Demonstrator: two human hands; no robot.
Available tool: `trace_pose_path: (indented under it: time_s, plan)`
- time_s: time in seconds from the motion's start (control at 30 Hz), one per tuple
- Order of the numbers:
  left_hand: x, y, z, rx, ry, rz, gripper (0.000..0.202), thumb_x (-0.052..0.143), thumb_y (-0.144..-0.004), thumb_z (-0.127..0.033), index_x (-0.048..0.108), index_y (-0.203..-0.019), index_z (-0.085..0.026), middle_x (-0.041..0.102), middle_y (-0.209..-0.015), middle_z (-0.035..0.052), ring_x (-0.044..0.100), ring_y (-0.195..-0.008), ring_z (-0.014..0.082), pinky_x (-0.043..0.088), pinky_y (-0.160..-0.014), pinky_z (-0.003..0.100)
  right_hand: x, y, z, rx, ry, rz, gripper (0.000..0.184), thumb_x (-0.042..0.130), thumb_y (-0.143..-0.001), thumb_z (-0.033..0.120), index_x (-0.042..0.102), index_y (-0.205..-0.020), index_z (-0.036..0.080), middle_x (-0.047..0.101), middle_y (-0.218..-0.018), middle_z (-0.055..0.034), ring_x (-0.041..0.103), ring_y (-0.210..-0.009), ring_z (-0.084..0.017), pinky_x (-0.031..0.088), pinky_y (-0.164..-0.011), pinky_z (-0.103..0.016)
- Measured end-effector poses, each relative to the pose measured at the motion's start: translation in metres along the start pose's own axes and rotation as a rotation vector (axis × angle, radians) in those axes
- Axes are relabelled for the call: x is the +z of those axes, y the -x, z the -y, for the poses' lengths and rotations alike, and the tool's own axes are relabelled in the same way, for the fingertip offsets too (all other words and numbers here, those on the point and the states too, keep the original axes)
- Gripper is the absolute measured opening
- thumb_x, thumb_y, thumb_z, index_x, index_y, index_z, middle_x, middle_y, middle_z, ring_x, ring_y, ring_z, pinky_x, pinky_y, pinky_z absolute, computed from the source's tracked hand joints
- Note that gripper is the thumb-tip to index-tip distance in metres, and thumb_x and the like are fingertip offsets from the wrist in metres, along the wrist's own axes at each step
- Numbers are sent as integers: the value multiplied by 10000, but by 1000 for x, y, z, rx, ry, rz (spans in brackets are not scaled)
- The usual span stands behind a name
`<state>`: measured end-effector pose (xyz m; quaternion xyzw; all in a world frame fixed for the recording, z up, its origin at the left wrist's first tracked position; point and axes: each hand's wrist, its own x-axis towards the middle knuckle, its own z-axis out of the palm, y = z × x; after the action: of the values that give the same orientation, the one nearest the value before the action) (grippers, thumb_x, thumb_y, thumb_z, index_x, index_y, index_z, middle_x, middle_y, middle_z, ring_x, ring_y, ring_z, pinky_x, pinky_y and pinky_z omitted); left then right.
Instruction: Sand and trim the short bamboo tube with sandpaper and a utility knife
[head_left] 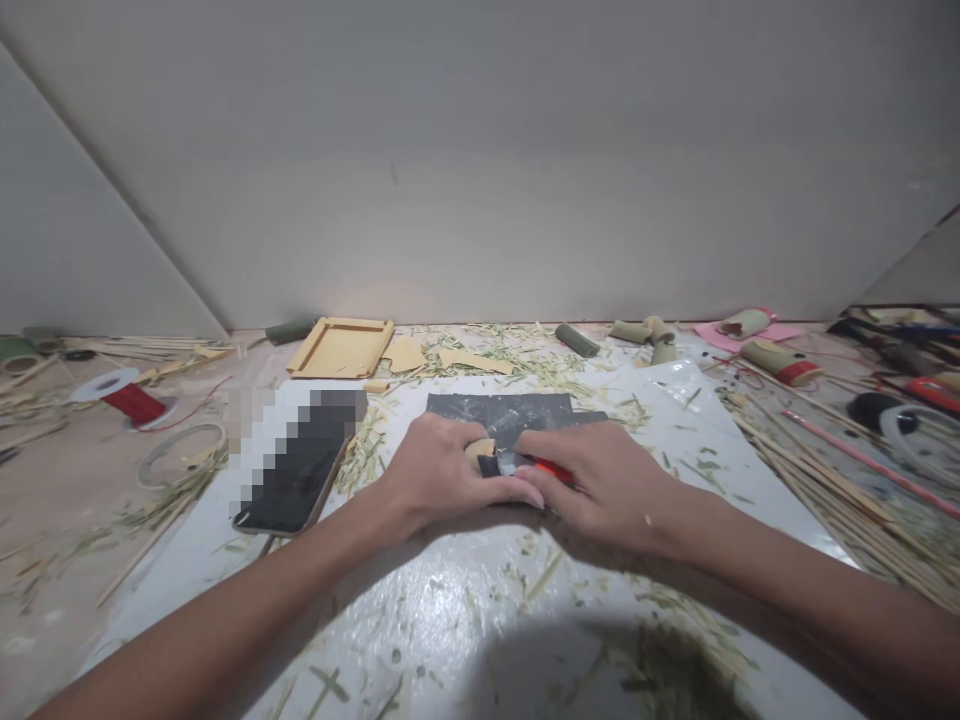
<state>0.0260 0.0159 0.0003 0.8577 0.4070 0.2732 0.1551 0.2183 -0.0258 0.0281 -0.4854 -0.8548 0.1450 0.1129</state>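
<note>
My left hand (pixel 440 468) is closed around a short pale bamboo piece (pixel 481 452), with a dark patch at its near side. Its thumb reaches toward the right hand. Fingers wrapped, my right hand (pixel 600 475) grips a red-handled knife (pixel 553 470). A greyish blade (pixel 510 461) points left from it, close to the bamboo; whether it touches cannot be made out. Beneath both hands lie dark grey sheets (pixel 499 410), dusted with pale powder, that look like sandpaper. Those rest on a shiny white board (pixel 442 620) strewn with green shavings.
Left of my hands lies a phone (pixel 296 470). Farther left stand a red thread spool (pixel 133 398) and a tape roll (pixel 182 455). A shallow wooden frame (pixel 341 348) and bamboo tubes (pixel 576 340) sit along the wall. Thin sticks (pixel 825 480) lie at right.
</note>
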Motion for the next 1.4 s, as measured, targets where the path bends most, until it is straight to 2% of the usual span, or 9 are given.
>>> trace_pose_path:
  time_s: [0.17,0.33,0.4,0.47,0.57,0.77,1.13,1.27,1.4]
  plan:
    - [0,-3,0,-84,10,6,642,681,-608,-683,331,-436,-173,327,-412,-70,278,-451,82,211,-485,268,-1,-2,-1,28,61,-57,266,415,-920,366,474,-716,205,545,-628,20,434,-553,-124,212,-543,-260]
    - [-4,-5,-1,-189,16,-11,597,683,-630,-646,375,-436,-172,357,-423,-57,302,-474,95,210,-494,263,-12,-8,-25,268,208,-217,309,355,-939,435,494,-767,219,537,-606,-5,452,-551,-160,221,-530,-266]
    - [-5,-6,-1,-224,53,19,563,687,-639,-616,396,-445,-174,377,-429,-54,311,-482,100,221,-488,258,-15,-10,-35,295,182,-252,300,337,-948,428,493,-801,219,539,-607,-7,470,-569,-171,241,-536,-269]
    - [-6,-6,0,-238,122,54,499,699,-633,-604,479,-511,-173,461,-481,-45,364,-511,108,266,-496,247,-15,-11,-38,258,109,-258,298,320,-958,416,482,-811,214,541,-622,-6,481,-584,-171,264,-546,-271]
    - [-6,-5,1,-213,217,76,471,727,-596,-607,549,-616,-171,535,-567,-39,428,-560,117,318,-513,235,-11,-10,-31,141,12,-207,306,319,-965,407,464,-784,207,537,-649,-4,476,-595,-157,287,-565,-269]
    - [-6,-2,0,-119,225,128,523,751,-567,-611,470,-567,-170,444,-534,-64,362,-534,94,267,-493,234,-2,-5,-4,-42,-25,7,316,362,-954,396,463,-728,199,540,-649,14,427,-559,-122,255,-558,-259]
    - [-2,1,1,-32,182,159,526,735,-589,-585,405,-511,-182,322,-502,-76,254,-517,91,192,-496,262,0,0,4,-67,-45,44,331,391,-938,384,421,-669,193,452,-569,36,334,-508,-103,202,-531,-265]
    - [-3,1,-1,-27,190,164,557,710,-604,-612,373,-497,-182,282,-503,-78,234,-518,91,189,-499,263,0,0,2,-65,-64,52,338,396,-933,405,418,-669,195,454,-564,37,337,-500,-102,192,-524,-265]
    - [-1,1,0,-10,136,118,579,689,-627,-640,379,-483,-173,280,-481,-80,245,-504,87,216,-508,262,0,0,-1,-41,-41,40,320,419,-929,403,421,-682,200,482,-577,40,368,-510,-106,199,-530,-261]
